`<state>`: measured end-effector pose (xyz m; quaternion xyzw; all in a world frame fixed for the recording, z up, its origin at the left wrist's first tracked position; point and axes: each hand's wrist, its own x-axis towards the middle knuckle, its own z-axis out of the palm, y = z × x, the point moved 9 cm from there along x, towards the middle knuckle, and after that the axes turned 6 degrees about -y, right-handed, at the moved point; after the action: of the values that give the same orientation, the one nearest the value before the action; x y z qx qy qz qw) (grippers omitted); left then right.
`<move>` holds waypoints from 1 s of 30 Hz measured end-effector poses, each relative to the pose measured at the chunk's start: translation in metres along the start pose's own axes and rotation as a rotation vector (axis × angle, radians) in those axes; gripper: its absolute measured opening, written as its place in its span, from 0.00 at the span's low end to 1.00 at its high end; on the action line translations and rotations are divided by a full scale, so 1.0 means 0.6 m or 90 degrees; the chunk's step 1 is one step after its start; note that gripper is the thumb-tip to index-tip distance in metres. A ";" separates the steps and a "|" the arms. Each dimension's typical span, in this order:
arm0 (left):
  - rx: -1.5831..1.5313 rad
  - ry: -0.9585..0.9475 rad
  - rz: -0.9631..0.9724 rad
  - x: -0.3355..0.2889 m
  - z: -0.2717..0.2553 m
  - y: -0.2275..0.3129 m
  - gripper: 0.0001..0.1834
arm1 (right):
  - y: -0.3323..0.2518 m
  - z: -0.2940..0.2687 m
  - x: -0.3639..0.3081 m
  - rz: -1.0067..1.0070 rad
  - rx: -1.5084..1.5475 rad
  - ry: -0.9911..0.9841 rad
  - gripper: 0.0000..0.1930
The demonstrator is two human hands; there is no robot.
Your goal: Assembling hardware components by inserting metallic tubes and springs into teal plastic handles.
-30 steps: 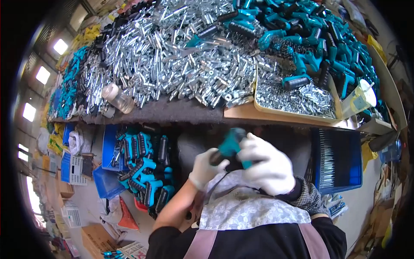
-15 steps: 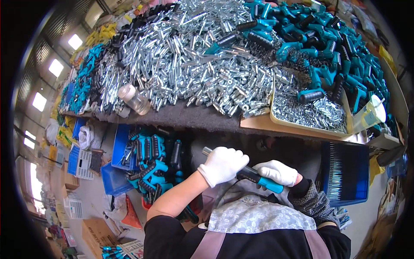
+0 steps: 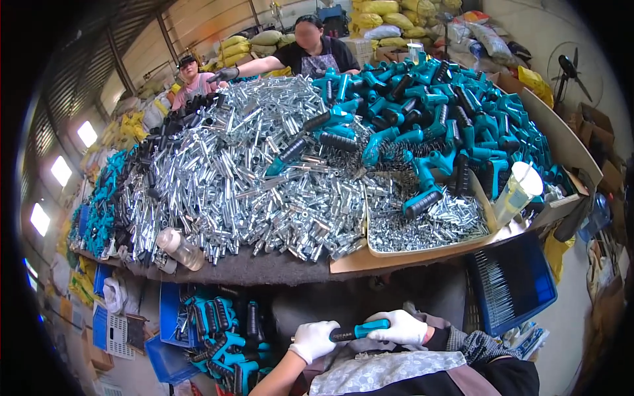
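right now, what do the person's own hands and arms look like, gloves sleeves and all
The left hand and right hand each wear a white glove. The left forearm is bare; the right has a black-and-white checked sleeve with a dark cuff.

So my count: two white-gloved hands (left hand (image 3: 314,340), right hand (image 3: 399,328)) and one teal-and-black handle (image 3: 361,330) between them. On the table I've got one clear bottle (image 3: 181,249), one near cup (image 3: 518,195), one far cup (image 3: 415,51) and one tray (image 3: 376,251). Two co-workers (image 3: 318,59) opposite, one fan (image 3: 566,65), one blue bin (image 3: 536,272) low on my right. Silver parts (image 3: 254,178) and piled teal pieces (image 3: 472,133)? Honestly, I can't count those.
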<state>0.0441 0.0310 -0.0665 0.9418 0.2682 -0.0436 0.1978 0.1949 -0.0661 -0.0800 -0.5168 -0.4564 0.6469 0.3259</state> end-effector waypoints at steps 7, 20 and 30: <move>0.122 0.058 0.200 0.019 -0.055 0.072 0.10 | -0.023 0.051 0.028 0.122 0.258 -0.357 0.35; -0.014 0.407 -0.251 0.081 -0.283 -0.225 0.20 | -0.124 0.045 0.041 -0.171 0.182 -0.152 0.19; -0.184 0.640 -0.106 -0.034 -0.301 -0.122 0.11 | -0.093 0.024 0.007 -0.165 0.144 -0.063 0.26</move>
<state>-0.0158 0.1497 0.0775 0.7853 0.4073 0.4348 0.1682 0.1770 -0.0451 -0.0290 -0.3814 -0.4592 0.6710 0.4399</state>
